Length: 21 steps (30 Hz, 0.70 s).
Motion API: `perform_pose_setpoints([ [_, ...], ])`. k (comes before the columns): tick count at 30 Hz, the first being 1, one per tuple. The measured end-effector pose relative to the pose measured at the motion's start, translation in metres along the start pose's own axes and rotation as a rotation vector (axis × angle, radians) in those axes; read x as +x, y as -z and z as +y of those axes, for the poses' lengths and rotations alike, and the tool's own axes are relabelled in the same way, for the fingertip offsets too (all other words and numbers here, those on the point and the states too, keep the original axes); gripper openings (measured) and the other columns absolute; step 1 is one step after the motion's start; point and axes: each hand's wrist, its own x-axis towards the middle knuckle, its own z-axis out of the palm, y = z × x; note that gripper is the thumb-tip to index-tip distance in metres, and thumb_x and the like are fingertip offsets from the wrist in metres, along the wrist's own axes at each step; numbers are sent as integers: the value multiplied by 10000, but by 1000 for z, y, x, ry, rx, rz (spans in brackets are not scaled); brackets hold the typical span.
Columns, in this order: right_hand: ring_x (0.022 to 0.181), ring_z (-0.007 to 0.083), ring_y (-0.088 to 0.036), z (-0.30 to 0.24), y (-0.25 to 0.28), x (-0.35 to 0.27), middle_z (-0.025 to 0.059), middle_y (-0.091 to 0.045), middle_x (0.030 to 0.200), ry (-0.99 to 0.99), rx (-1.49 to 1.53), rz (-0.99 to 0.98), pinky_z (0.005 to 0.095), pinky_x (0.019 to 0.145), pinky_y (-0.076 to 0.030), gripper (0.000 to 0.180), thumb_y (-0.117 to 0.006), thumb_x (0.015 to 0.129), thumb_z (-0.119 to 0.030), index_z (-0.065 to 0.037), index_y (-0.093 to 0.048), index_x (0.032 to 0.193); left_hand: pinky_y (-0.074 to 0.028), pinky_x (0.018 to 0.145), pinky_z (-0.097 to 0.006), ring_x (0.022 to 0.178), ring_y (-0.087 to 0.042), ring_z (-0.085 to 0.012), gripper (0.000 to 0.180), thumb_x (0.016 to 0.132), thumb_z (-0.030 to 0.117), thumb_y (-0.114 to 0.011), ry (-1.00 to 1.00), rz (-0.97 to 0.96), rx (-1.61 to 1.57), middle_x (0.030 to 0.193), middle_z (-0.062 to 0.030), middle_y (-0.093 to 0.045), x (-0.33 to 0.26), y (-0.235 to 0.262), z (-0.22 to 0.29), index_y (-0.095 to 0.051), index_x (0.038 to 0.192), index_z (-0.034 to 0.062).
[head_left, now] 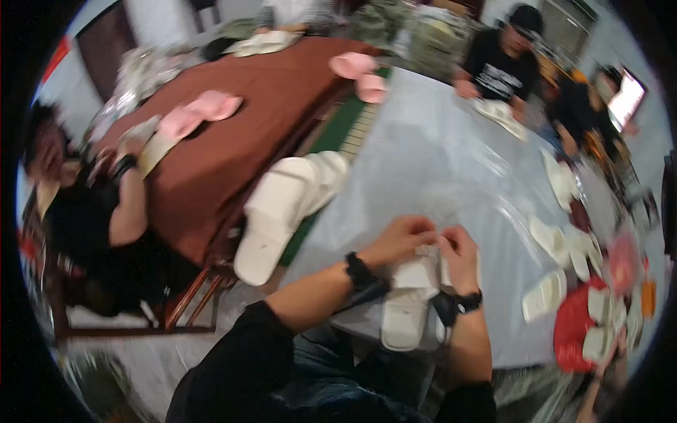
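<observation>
My left hand (pixel 400 241) and my right hand (pixel 460 255) meet above the grey-covered table, fingertips bent in and close together. Both look pinched; whatever is between the fingers is too small and blurred to make out. Under them lies a cream slipper (pixel 404 321), its sole toward me. A second pale slipper shows partly behind my right hand, mostly hidden by it. Dark bands circle both my wrists. To the left of my left forearm rests a pair of cream slippers (pixel 271 218), one overlapping the other.
More cream slippers (pixel 546 295) lie along the right edge beside a red bag (pixel 575 331). Pink slippers (pixel 187 121) sit on the brown-covered table (pixel 204 169) at left, others (pixel 352 65) at its far corner. Several people work around the tables, one handling a white slipper (pixel 501 116).
</observation>
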Motion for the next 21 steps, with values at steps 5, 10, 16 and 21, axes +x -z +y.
perform_pose_setpoints([
  [5,733,106,-497,1,15,5,21,-556,775,-31,68,14,250,680,-428,73,-595,864,-58,5,-562,882,-463,711,-253,765,-549,-96,140,882,132,-613,-152,-50,-42,807,-25,-609,15,-13,10,-609,884,-8],
  [10,731,94,-488,-2,-3,5,7,-544,787,-40,184,53,235,685,-415,47,-565,878,-39,0,-555,902,-472,725,-251,776,-569,-93,113,887,108,-611,-159,20,-159,800,-17,-612,7,6,3,-600,912,-1],
  [16,716,114,-528,8,5,6,53,-580,749,-11,17,118,253,670,-446,83,-612,839,-52,14,-571,870,-473,746,-250,807,-573,-94,122,892,117,-624,-73,41,-184,840,-9,-618,10,1,6,-600,944,8],
  [21,653,131,-574,18,-2,8,89,-647,739,-6,61,138,267,626,-470,126,-663,831,-92,-1,-624,910,-482,764,-249,842,-600,-112,120,892,122,-631,-4,115,-94,882,-36,-645,7,4,8,-606,951,20],
])
